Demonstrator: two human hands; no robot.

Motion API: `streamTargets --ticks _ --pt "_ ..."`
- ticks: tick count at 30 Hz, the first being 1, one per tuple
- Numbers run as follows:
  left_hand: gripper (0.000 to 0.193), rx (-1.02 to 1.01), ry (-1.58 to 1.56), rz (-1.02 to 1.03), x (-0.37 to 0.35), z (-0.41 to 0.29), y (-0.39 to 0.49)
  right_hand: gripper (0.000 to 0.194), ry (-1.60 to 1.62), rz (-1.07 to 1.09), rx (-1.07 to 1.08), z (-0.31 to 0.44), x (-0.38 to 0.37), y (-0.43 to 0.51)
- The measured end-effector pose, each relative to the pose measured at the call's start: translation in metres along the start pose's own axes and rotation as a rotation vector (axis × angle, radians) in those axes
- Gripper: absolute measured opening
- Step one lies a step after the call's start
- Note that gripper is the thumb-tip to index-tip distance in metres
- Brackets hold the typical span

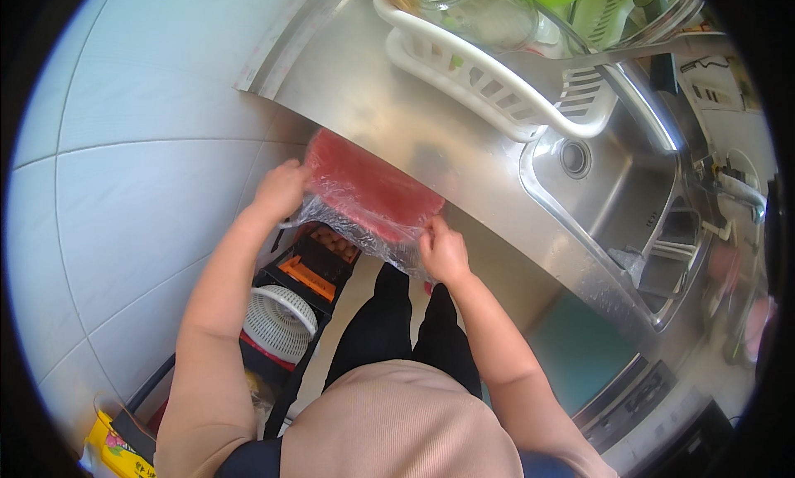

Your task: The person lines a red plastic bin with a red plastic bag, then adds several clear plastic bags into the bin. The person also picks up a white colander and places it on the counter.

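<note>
A flat red sheet (372, 183), its material hard to tell, spans the gap between my hands just below the front edge of the steel countertop (366, 99). Crinkled clear plastic film (354, 226) hangs along its near side. My left hand (282, 189) grips the left end of the sheet and film. At the right end, my right hand (444, 248) pinches the film near the sheet's corner. Both hands' fingertips are partly hidden by the film.
A white plastic basket (497, 87) stands on the counter beside the steel sink (615, 186). Below my left arm, a black rack (307, 273) holds a grey-white colander (279, 323). The tiled wall (143, 99) is at left.
</note>
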State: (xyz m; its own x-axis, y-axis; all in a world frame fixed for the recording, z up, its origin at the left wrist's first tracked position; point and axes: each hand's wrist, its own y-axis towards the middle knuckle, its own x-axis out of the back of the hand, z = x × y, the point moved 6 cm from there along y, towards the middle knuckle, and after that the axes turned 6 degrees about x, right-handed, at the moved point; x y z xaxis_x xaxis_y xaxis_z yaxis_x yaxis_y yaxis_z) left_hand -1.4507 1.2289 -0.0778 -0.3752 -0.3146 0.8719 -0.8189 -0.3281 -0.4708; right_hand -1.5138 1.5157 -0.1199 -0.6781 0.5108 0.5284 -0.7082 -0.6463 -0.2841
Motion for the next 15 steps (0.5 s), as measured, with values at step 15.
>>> streamTargets --ticks 15 --pt "0.027 0.134 0.026 -0.167 -0.033 0.049 0.133 0.023 -0.235 -0.546 -0.045 -0.031 0.017 0.028"
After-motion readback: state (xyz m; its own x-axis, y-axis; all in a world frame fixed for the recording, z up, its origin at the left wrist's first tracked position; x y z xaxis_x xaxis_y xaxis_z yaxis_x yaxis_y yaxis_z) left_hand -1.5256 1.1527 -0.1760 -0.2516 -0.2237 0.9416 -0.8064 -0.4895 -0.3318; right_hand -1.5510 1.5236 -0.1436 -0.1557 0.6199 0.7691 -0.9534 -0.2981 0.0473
